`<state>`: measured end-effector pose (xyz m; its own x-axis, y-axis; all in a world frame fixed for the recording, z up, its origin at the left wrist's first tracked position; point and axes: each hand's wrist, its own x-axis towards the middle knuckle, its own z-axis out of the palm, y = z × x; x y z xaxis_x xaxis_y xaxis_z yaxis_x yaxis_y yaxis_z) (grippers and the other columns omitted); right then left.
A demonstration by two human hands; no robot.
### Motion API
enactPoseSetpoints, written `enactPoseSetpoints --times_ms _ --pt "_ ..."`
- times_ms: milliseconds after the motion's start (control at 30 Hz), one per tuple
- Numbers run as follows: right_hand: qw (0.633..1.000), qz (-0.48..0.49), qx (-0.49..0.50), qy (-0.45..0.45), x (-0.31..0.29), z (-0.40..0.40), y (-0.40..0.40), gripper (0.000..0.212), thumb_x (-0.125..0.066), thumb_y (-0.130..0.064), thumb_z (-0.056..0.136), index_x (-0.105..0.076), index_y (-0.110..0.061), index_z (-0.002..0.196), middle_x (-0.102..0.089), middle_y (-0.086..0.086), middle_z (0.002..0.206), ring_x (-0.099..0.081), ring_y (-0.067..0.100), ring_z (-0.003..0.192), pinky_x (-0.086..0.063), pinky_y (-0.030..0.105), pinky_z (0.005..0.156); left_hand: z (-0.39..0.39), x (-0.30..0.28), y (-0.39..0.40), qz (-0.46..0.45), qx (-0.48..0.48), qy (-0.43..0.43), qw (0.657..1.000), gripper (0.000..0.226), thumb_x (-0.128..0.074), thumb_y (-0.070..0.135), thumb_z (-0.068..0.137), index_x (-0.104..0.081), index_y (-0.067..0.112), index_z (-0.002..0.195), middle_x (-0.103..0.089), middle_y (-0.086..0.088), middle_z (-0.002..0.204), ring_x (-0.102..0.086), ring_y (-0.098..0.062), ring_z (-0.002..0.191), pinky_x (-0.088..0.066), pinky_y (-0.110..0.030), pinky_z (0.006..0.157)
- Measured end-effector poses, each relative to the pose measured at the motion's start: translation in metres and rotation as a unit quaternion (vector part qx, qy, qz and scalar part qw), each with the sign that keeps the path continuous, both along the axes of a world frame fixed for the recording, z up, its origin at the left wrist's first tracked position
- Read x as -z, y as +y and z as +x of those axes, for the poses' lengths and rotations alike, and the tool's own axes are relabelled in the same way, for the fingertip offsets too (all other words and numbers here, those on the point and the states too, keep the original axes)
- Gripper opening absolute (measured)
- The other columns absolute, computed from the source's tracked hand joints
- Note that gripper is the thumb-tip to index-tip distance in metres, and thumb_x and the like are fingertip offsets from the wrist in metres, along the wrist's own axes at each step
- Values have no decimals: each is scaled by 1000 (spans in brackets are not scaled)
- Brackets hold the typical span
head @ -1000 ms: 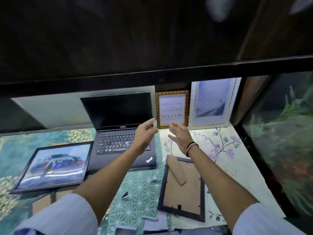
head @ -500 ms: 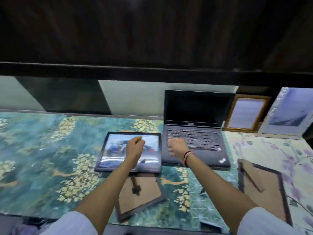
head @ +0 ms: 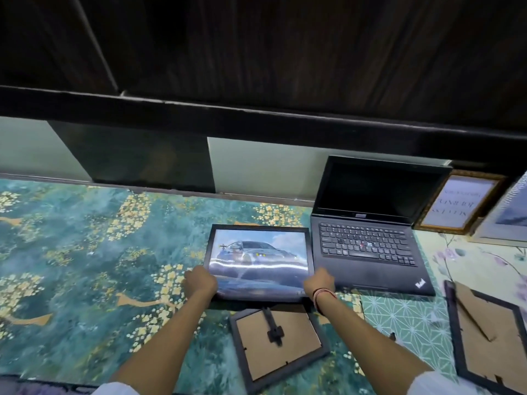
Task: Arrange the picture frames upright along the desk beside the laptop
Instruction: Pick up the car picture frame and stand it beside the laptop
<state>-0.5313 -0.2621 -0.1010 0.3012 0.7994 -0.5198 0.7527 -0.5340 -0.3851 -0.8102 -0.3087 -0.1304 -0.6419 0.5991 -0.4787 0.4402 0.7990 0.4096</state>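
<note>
A black frame with a car picture (head: 258, 252) lies face up just left of the open black laptop (head: 368, 223). My left hand (head: 201, 282) grips its near left corner and my right hand (head: 320, 282) grips its near right corner; the near edge looks slightly raised. Two frames lie face down with cardboard backs showing: one (head: 278, 343) right below the car frame, one (head: 490, 340) at the far right. A gold-framed text print (head: 456, 205) and a white-framed picture (head: 510, 212) stand upright to the right of the laptop.
The desk carries a teal and gold floral cover (head: 85, 252) on the left and a pale flowered one (head: 470, 260) on the right. A dark shelf edge (head: 256, 112) overhangs the back of the desk. A dark panel (head: 142, 158) stands against the rear wall.
The view swung left from the upright frames to the car frame. Both hands left the gold frame area, crossed the laptop and closed on the car frame's near corners.
</note>
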Motion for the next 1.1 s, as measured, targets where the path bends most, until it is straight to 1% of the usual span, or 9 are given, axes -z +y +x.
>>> enactPoseSetpoints --times_ms 67,133,233,333,467,733,833,933,1100 --pt "1000 5 9 -6 4 0 1 31 -66 -20 88 -60 2 109 -63 24 116 -61 40 107 -50 39 83 -8 0 0 24 -17 -30 999 17 -59 2 86 -72 -3 96 -73 -25 104 -70 -41 96 -56 -41 76" --pt "999 15 31 7 5 2 5 9 -61 -7 85 -56 -5 78 -59 21 86 -55 36 82 -44 36 68 -16 -6 0 56 -48 -74 994 6 -67 -2 77 -72 -1 76 -75 -24 87 -71 -38 82 -53 -38 64" --pt "997 50 45 33 2 -2 19 29 -59 0 76 -39 -13 59 -44 9 63 -49 34 72 -40 34 62 -26 -16 4 111 -91 -108 984 10 -76 -2 74 -77 4 82 -71 -15 82 -65 -31 80 -42 -30 66" --pt "989 114 63 73 -10 -14 45 11 -61 1 75 -60 -9 79 -57 12 81 -61 36 88 -49 35 79 -36 -26 26 160 -118 -118 973 21 -81 2 75 -79 5 96 -74 -12 90 -67 -30 88 -49 -31 74" --pt "975 181 62 112 -20 -29 95 34 -64 -3 77 -64 -12 110 -66 11 99 -62 32 99 -44 29 81 -50 -41 68 226 -136 -96 960 36 -84 8 76 -77 9 111 -77 -12 106 -68 -29 95 -56 -34 91" --pt "942 228 61 237 -5 -35 161 37 -53 0 76 -58 -25 103 -65 2 100 -60 27 97 -52 40 93 -64 -56 138 311 -136 -64 938 40 -85 4 75 -77 11 114 -77 -10 108 -67 -28 94 -53 -32 92" --pt "929 215 58 294 11 -31 177 43 -44 -8 71 -59 -19 110 -61 -5 93 -56 20 87 -50 32 76 -68 -54 155 331 -152 -84 928 42 -83 0 78 -76 12 118 -75 -10 112 -65 -27 95 -52 -31 89" --pt "925 192 29 326 61 -20 211 65 -38 -9 65 -60 -19 126 -67 9 123 -64 25 108 -46 22 67 -70 -46 163 342 -145 -91 924 38 -78 -2 82 -76 12 118 -75 -11 114 -67 -30 100 -53 -32 89" --pt "918 179 6 354 84 -20 229 76 -37 -9 70 -46 -24 143 -50 8 147 -56 25 128 -54 44 97 -75 -23 170 338 -130 -97 927 45 -61 -6 90 -74 20 124 -73 -11 123 -67 -33 102 -52 -29 85"
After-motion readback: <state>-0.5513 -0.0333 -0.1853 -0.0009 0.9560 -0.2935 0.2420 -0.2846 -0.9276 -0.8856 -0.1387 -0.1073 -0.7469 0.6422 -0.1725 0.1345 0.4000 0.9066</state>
